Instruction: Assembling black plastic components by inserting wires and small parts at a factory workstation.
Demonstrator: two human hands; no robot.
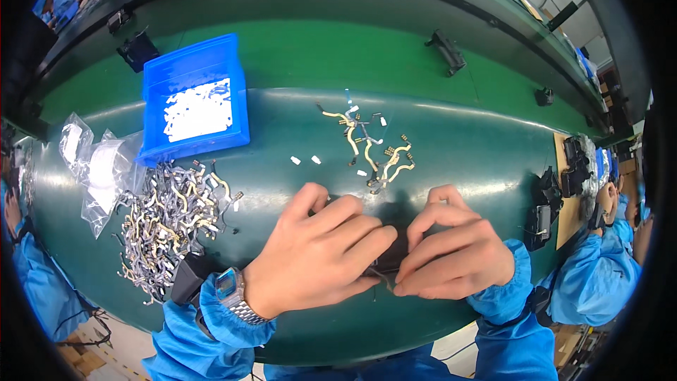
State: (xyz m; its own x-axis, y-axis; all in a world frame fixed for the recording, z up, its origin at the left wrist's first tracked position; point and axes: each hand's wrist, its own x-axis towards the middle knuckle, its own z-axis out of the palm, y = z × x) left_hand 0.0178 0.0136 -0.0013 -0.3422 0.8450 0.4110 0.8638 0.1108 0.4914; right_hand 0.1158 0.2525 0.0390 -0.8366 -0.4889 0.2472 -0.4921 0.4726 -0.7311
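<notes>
Both my hands work close together over the near middle of the green table. My left hand [321, 257], with a metal watch on its wrist, has its fingers curled, and its fingertips are mostly hidden. My right hand [451, 250] is closed, thumb and fingers pinching one end of a thin cable [383, 276] between the hands. A dark piece [395, 245] shows in the gap, mostly hidden. Just beyond lies a loose group of short cable harnesses [374, 144] with yellow and grey sleeves. Two small white connectors [316, 160] sit left of them.
A large heap of cable harnesses [169, 219] lies left, beside clear plastic bags [106, 169]. Behind it stands a blue bin [243, 109] with many small white pieces [201, 109]. Black plastic parts [543, 215] lie right. People in blue sleeves [592, 279] sit at both sides.
</notes>
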